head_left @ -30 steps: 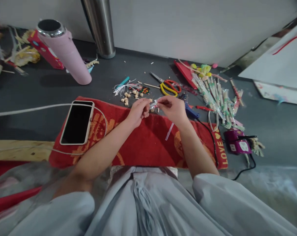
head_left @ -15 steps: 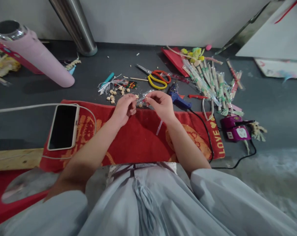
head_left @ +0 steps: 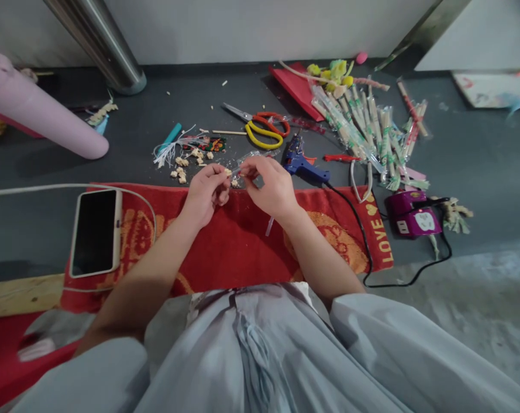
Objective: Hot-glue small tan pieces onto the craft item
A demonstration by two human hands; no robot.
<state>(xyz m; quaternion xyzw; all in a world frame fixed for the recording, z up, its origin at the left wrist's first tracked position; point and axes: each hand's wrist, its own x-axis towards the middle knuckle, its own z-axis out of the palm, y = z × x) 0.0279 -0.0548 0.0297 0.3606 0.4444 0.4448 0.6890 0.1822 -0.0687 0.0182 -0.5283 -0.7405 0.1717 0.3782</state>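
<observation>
My left hand (head_left: 207, 192) is closed in a pinch on a small cream-coloured piece (head_left: 228, 172) above the far edge of the red towel (head_left: 242, 252). Just to its right, the fingertips of my right hand (head_left: 270, 186) are pressed together; what sits between them is too small to name. Clear plastic wrap (head_left: 260, 154) lies behind my fingers. Several similar cream-coloured pieces (head_left: 182, 162) are scattered on the table beyond my left hand. A blue glue gun (head_left: 305, 166) rests right of my right hand, and a thin translucent stick (head_left: 269, 226) pokes out below that hand.
Scissors (head_left: 264, 133) with yellow and orange handles lie behind my hands. Wrapped sticks (head_left: 371, 132) are heaped at the back right. A purple power socket (head_left: 408, 215) sits right of the towel, a phone (head_left: 95, 232) on its left. A pink bottle (head_left: 45, 112) and steel cylinder (head_left: 107, 49) stand left.
The view has shifted, so the table things appear farther left. My right fingers have curled in slightly; both hands stay close together, the left still pinching the cream-coloured piece.
</observation>
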